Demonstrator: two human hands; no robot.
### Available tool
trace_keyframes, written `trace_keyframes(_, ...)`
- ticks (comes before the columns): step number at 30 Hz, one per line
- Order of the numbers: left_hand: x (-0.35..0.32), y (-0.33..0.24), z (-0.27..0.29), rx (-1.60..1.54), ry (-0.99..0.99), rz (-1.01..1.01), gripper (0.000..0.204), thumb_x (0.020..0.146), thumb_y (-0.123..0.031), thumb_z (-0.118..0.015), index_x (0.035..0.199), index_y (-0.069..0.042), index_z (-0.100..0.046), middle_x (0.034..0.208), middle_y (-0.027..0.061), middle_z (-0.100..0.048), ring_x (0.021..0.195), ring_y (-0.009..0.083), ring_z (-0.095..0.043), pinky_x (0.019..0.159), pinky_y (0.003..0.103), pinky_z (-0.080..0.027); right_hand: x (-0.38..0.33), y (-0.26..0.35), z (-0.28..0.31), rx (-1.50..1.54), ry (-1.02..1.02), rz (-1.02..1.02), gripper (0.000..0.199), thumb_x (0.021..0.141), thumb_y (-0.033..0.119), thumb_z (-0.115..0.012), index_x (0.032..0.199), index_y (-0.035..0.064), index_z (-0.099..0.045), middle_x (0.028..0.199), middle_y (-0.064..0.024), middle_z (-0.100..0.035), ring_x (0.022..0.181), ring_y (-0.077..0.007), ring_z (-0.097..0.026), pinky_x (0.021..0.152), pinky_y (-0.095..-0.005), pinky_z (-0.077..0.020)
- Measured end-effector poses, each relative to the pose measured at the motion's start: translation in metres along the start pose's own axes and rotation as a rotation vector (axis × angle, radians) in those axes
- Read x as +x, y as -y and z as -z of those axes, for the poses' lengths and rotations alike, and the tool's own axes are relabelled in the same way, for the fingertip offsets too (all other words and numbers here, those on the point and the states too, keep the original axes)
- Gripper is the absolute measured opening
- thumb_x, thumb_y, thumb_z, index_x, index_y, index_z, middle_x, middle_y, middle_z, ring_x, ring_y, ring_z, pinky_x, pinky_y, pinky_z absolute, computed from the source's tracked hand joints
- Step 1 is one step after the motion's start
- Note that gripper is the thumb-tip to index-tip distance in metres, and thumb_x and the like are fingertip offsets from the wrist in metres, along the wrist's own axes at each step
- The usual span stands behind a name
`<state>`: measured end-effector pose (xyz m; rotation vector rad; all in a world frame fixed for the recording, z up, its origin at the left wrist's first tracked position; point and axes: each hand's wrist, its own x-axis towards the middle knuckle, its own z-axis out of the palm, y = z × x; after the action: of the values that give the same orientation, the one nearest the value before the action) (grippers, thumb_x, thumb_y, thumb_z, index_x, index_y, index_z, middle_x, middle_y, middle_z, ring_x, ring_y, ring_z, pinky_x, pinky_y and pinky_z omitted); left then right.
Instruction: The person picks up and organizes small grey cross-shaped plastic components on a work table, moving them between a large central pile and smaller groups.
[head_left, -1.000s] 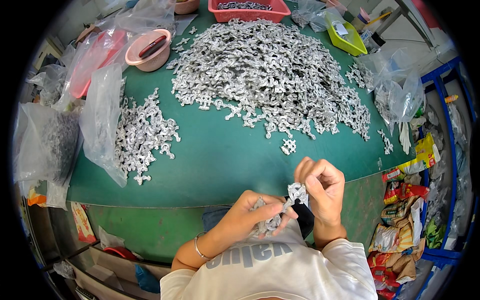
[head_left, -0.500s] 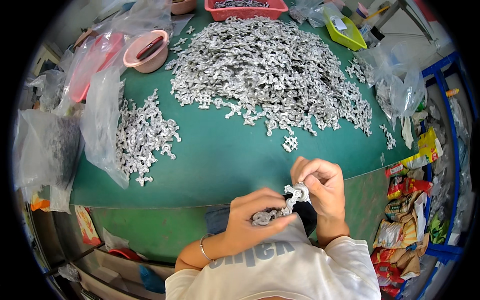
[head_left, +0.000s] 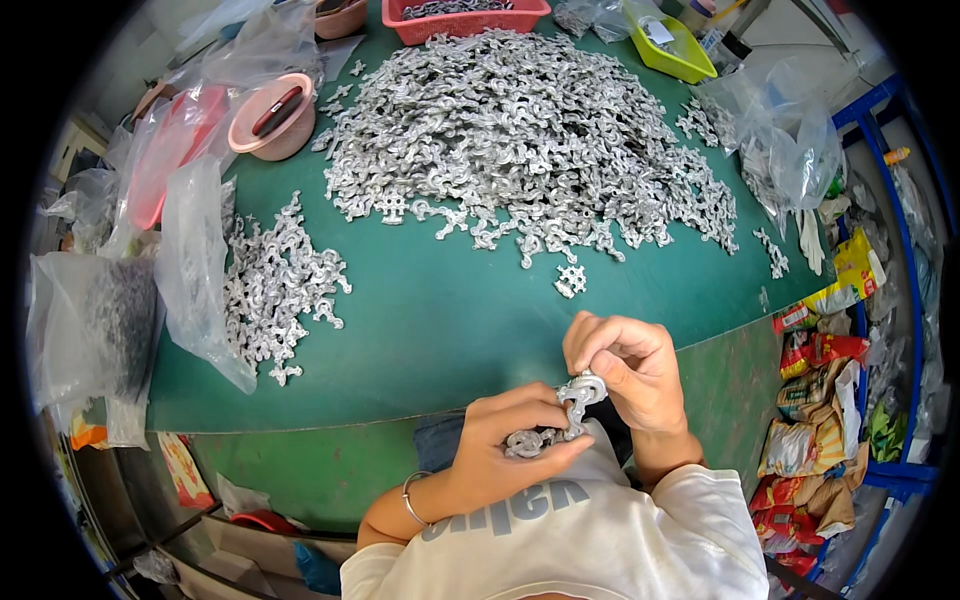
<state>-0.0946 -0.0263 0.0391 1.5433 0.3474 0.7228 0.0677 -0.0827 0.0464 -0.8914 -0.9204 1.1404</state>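
Observation:
Both hands work close to my chest, below the near edge of the green table [head_left: 440,330]. My left hand [head_left: 500,445] is closed around a small bunch of silver metal parts [head_left: 530,440]. My right hand [head_left: 625,365] pinches one silver metal part [head_left: 583,390] at the top of that bunch with thumb and fingers. The two hands touch at the parts. A big heap of the same silver parts [head_left: 520,140] covers the far middle of the table. One single part [head_left: 570,280] lies alone just ahead of my right hand.
A smaller pile of parts [head_left: 275,285] lies at the left beside clear plastic bags [head_left: 190,265]. A pink bowl [head_left: 272,118], a red basket [head_left: 465,18] and a yellow-green tray [head_left: 672,50] stand at the back. Packets and bags [head_left: 815,400] crowd the floor at right.
My hands have stayed near my chest, turning the bunch of parts between them. The left hand has closed more under the bunch, and the right hand's fingers have shifted on the top part.

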Motion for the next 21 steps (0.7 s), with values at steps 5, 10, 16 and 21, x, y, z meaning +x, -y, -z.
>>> trace_keyframes(5, -0.0004, 0.0020, -0.0020, -0.049, 0.020, 0.012, 0.018, 0.062, 0.005, -0.074, 0.075, 0.004, -0.062, 0.073, 0.0101, -0.061, 0.063, 0.0144, -0.060, 0.056, 0.024, -0.045, -0.0002, -0.0004, -0.0003, 0.004, 0.026, 0.015, 0.012, 0.088, 0.006, -0.054, 0.088, -0.0043, -0.059, 0.084, -0.0082, -0.055, 0.077, -0.0124, -0.049, 0.068, -0.0249, -0.0382)
trace_keyframes(10, -0.0002, 0.0029, -0.0031, -0.072, 0.028, 0.000, 0.017, 0.062, 0.005, -0.073, 0.076, 0.004, -0.063, 0.073, 0.0102, -0.061, 0.064, 0.0143, -0.060, 0.056, 0.024, -0.046, -0.0004, 0.0003, -0.0012, 0.005, 0.031, 0.027, 0.011, 0.088, 0.006, -0.054, 0.087, -0.0045, -0.058, 0.083, -0.0086, -0.055, 0.077, -0.0126, -0.048, 0.067, -0.0251, -0.0379)
trace_keyframes(16, 0.0003, 0.0021, -0.0043, -0.069, 0.011, -0.044, 0.017, 0.065, 0.000, -0.073, 0.076, 0.001, -0.061, 0.074, 0.0075, -0.057, 0.057, 0.0143, -0.051, 0.050, 0.026, -0.040, -0.0005, -0.0003, -0.0022, 0.000, 0.037, 0.049, 0.011, 0.087, 0.006, -0.054, 0.086, -0.0044, -0.058, 0.083, -0.0087, -0.054, 0.077, -0.0140, -0.048, 0.068, -0.0261, -0.0375)
trace_keyframes(21, -0.0004, 0.0035, -0.0042, -0.068, 0.013, -0.053, 0.016, 0.065, 0.000, -0.073, 0.077, 0.001, -0.061, 0.074, 0.0072, -0.057, 0.057, 0.0143, -0.051, 0.049, 0.026, -0.040, -0.0001, 0.0001, -0.0024, -0.011, 0.035, 0.068, 0.011, 0.087, 0.007, -0.055, 0.085, -0.0042, -0.058, 0.081, -0.0085, -0.054, 0.077, -0.0155, -0.047, 0.067, -0.0273, -0.0376)
